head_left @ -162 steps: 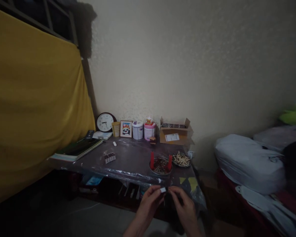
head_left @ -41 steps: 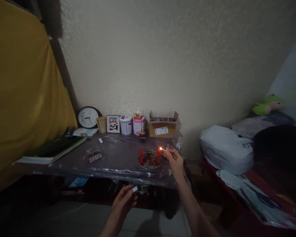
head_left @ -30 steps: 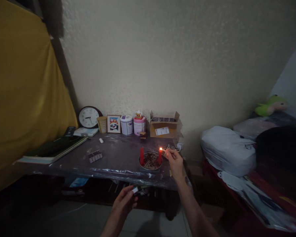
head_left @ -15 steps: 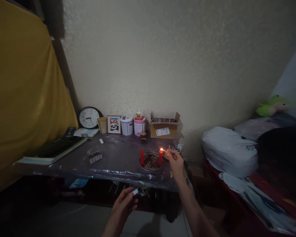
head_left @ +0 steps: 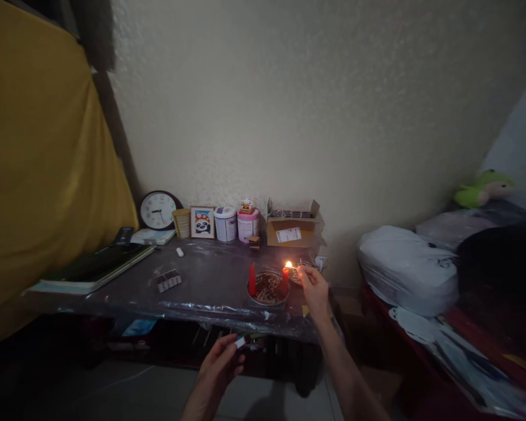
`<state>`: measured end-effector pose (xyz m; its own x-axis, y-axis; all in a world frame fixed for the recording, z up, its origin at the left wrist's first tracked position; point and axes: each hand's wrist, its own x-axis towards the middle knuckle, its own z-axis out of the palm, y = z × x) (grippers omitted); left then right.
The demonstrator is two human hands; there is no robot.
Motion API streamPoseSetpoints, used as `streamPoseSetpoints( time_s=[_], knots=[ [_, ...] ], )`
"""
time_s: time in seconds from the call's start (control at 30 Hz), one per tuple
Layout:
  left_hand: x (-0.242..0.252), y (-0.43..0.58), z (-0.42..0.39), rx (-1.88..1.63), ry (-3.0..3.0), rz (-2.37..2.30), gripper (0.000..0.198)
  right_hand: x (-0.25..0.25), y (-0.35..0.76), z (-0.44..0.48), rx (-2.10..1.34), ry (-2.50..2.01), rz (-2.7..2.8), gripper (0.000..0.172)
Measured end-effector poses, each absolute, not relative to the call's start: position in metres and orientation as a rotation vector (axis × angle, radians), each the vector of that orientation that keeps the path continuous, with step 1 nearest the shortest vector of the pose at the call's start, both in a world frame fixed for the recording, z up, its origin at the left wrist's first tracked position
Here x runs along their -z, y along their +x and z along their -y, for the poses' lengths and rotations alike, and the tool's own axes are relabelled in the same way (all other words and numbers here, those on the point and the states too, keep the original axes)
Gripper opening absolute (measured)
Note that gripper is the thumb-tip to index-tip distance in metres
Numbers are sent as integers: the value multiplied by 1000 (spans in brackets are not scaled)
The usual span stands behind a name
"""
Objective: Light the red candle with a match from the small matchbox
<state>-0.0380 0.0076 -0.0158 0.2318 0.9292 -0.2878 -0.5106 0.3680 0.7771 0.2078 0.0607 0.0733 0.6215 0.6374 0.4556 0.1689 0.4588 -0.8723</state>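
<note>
My right hand (head_left: pixel 313 287) pinches a burning match (head_left: pixel 293 266), its flame just above the right red candle (head_left: pixel 285 280). A second red candle (head_left: pixel 252 279), unlit, stands at the left side of the same round metal bowl (head_left: pixel 267 303), which has a brown, speckled inside. Whether the right candle's own wick burns I cannot tell, as the match flame covers it. Below the table's front edge, my left hand (head_left: pixel 219 362) is closed on a small matchbox (head_left: pixel 242 341), held between thumb and fingers. Another dish (head_left: pixel 309 273) lies partly behind my right hand.
A plastic-covered table (head_left: pixel 210 272) bears a pack of small boxes (head_left: pixel 169 280), a clock (head_left: pixel 158 210), a framed panda picture (head_left: pixel 202 222), two tubs (head_left: pixel 226 225) and an open cardboard box (head_left: pixel 291 231). Books (head_left: pixel 96 269) lie left. White bags (head_left: pixel 407 269) are at the right.
The match flame has grown larger and brighter and sits slightly higher over the right candle. My right hand has shifted a little to the right; my left hand has hardly moved.
</note>
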Motion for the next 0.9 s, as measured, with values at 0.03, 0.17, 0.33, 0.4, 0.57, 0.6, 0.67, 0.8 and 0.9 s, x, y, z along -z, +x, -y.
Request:
streamPoseSetpoints(
  time_s=[0.03, 0.17, 0.33, 0.4, 0.57, 0.6, 0.67, 0.8, 0.9],
  knots=[
    [15, -38, -7, -1071, 602, -835, 42, -75, 208, -59, -346, -1084, 885, 17],
    [15, -39, -6, -1050, 614, -799, 40, -87, 210, -50, -380, -1075, 876, 18],
    [14, -40, -4, -1053, 637, -809, 39, -117, 222, -25, -461, -1009, 853, 22],
    [12, -40, -4, -1050, 639, -819, 39, -124, 233, -13, -518, -933, 891, 23],
    [12, -38, -5, -1062, 620, -826, 40, -112, 260, 2, -483, -1093, 958, 23],
    [14, -38, -5, -1065, 613, -829, 40, -109, 264, 3, -467, -1118, 950, 21],
    [17, -38, -7, -1066, 605, -831, 40, -104, 270, 5, -444, -1128, 927, 21],
    [21, -37, -9, -1058, 610, -814, 39, -100, 274, 5, -489, -1110, 943, 29],
    [18, -37, -7, -1069, 598, -833, 39, -93, 273, 3, -514, -1167, 984, 20]
  ],
)
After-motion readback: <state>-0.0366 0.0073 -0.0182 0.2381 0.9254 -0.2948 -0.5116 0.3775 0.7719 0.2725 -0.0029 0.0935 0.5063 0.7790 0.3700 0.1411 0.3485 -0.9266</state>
